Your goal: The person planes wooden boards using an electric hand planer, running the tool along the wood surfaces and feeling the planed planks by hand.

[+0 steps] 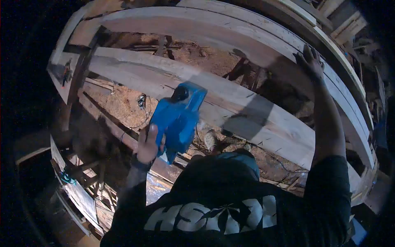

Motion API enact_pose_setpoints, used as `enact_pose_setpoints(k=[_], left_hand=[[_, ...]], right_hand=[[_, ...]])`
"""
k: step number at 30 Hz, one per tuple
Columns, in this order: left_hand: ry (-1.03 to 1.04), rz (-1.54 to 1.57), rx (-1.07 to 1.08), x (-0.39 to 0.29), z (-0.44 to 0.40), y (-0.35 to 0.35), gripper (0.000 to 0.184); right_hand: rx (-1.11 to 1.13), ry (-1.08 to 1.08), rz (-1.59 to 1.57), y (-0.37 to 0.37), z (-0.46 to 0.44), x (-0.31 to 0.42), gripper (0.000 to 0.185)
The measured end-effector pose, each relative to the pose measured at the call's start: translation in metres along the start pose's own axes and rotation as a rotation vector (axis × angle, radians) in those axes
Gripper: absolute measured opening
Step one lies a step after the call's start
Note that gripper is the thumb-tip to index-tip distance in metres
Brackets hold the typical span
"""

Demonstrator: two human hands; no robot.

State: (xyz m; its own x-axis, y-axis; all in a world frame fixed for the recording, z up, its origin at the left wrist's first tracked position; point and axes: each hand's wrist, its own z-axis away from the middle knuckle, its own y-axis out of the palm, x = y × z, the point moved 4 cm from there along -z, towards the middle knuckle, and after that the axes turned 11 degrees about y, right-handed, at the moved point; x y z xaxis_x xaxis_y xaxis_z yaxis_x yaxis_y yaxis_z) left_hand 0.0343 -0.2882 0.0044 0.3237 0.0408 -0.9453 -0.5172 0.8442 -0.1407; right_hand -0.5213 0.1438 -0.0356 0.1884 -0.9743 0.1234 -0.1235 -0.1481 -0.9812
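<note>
The blue tool [177, 123] looks like plastic, smooth and a little glossy. The middle plank [263, 121] is of matt wood. Shavings [125, 109] at the left look rough. The black shirt [288, 218] is matt cloth.

Head view — steeply down, near

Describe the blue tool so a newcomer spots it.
Find the broad plank sweeping across the middle. Over its near edge, at the left hand, is the blue tool. Its chunky body, dark-patched at the far end, stands out bright blue among dull boards.
</note>
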Motion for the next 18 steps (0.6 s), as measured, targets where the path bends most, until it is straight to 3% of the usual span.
enact_pose_setpoints(k=[5, 10, 13, 16, 18], left_hand=[[-0.028, -0.023, -0.069, 0.007, -0.063, 0.013, 0.063], [0.047, -0.085, 0.000, 0.022, -0.115, 0.005, 0.063], [0.083, -0.049, 0.089, -0.004, -0.154, 0.030, 0.064], [0.000, -0.055, 0.050, -0.013, -0.157, 0.041, 0.065], [0.056, -0.063, 0.075, -0.003, -0.136, 0.036, 0.061]], right_hand=[[0.017, 0.018, -0.017, 0.000, -0.006, -0.001, 0.091], [0.010, 0.066, 0.051, -0.003, 0.003, 0.001, 0.087], [0.007, 0.005, -0.035, -0.001, -0.002, -0.002, 0.092], [-0.001, 0.037, 0.005, 0.001, 0.000, -0.005, 0.091], [-0.065, -0.024, 0.105, 0.020, -0.010, -0.016, 0.088]])
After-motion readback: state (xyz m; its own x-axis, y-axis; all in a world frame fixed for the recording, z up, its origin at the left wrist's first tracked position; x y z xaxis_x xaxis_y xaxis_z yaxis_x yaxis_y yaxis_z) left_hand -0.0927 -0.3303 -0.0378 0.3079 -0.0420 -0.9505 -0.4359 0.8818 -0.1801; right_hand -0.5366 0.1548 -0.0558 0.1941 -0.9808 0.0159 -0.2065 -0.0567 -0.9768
